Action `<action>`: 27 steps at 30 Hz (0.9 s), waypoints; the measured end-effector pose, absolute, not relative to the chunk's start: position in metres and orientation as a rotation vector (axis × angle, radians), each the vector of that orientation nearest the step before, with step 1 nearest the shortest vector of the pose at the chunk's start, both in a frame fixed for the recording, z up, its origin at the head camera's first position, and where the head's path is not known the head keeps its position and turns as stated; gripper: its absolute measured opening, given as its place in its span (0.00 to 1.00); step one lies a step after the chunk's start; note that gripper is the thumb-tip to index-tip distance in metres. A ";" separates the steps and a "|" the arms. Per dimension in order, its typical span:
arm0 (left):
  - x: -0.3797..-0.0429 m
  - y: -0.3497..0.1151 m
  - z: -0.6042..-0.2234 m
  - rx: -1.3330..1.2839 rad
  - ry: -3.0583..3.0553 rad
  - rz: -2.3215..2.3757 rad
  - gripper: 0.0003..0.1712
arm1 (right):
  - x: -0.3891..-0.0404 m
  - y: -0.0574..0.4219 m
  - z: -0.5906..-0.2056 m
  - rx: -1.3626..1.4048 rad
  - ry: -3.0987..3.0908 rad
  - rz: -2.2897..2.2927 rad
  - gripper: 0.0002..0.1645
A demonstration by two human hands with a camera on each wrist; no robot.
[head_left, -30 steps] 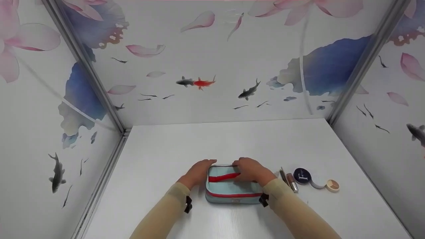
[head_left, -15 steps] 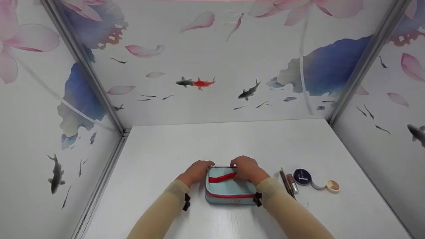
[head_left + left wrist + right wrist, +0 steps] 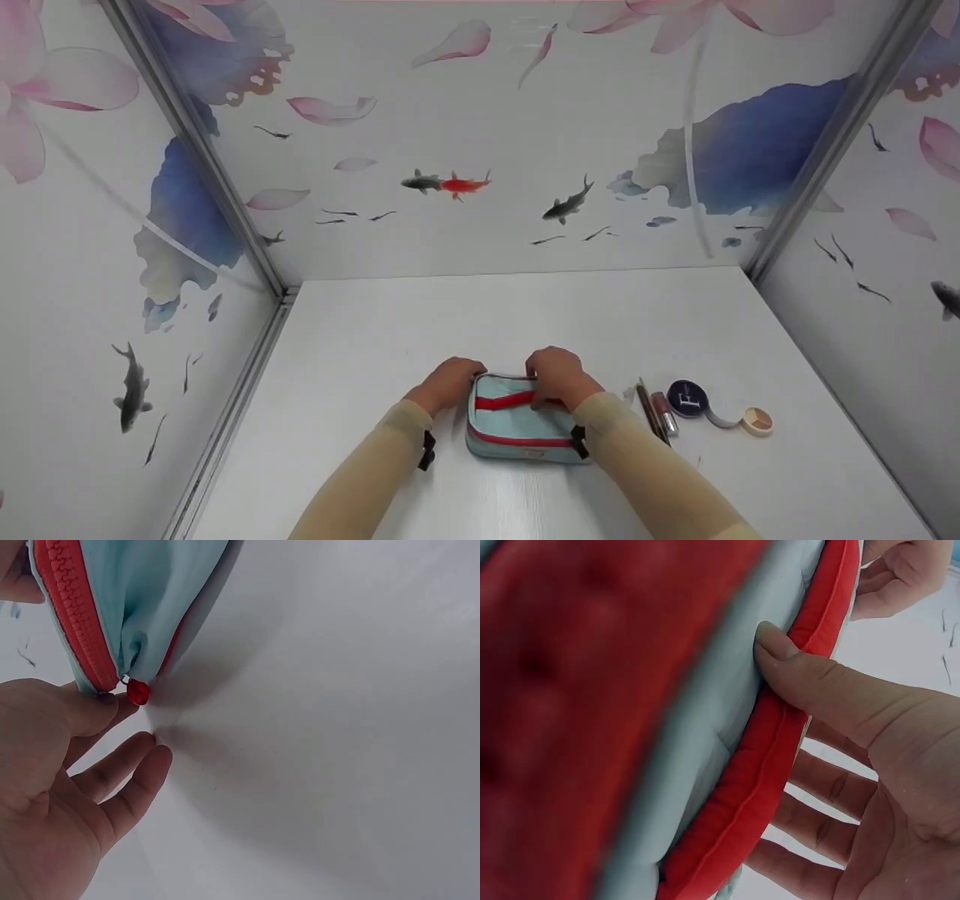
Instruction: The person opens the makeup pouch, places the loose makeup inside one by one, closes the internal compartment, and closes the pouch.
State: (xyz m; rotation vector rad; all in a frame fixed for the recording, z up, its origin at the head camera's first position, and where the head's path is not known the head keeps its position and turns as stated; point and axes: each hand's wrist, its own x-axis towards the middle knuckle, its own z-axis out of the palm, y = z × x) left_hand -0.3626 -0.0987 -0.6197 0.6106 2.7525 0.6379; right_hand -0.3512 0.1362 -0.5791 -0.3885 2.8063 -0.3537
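A light blue cosmetic bag (image 3: 499,427) with red trim and a red handle strap (image 3: 502,401) lies on the white table. My left hand (image 3: 450,384) is at its far left corner. In the left wrist view, its thumb and forefinger pinch the bag's corner at the end of the red zipper (image 3: 73,615), beside a small red pull (image 3: 138,692). The other fingers stand apart from the bag. My right hand (image 3: 559,377) grips the bag's far side. The right wrist view has its thumb (image 3: 810,679) pressed over red fabric, the fingers behind.
Right of the bag lie slim pencils (image 3: 651,412), a lipstick-like tube (image 3: 664,414), a round dark blue compact (image 3: 688,398) and a small round palette (image 3: 757,421). Printed white panels (image 3: 480,247) wall the table at the back and sides.
My right hand and forearm have shifted slightly left and away, uncovering more of the pencils. The left hand stays at the bag's corner. The bag has barely moved.
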 end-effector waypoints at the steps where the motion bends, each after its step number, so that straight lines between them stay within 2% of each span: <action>1: -0.362 -0.098 -0.620 0.601 2.749 0.643 0.16 | -0.351 0.136 -0.580 -0.382 2.804 -0.355 0.22; 8: -0.367 -0.098 -0.620 0.573 2.736 0.700 0.15 | -0.356 0.132 -0.581 -0.304 2.759 -0.417 0.19; 27: -0.375 -0.105 -0.630 0.682 2.784 0.684 0.09 | -0.360 0.130 -0.588 -0.416 2.800 -0.229 0.19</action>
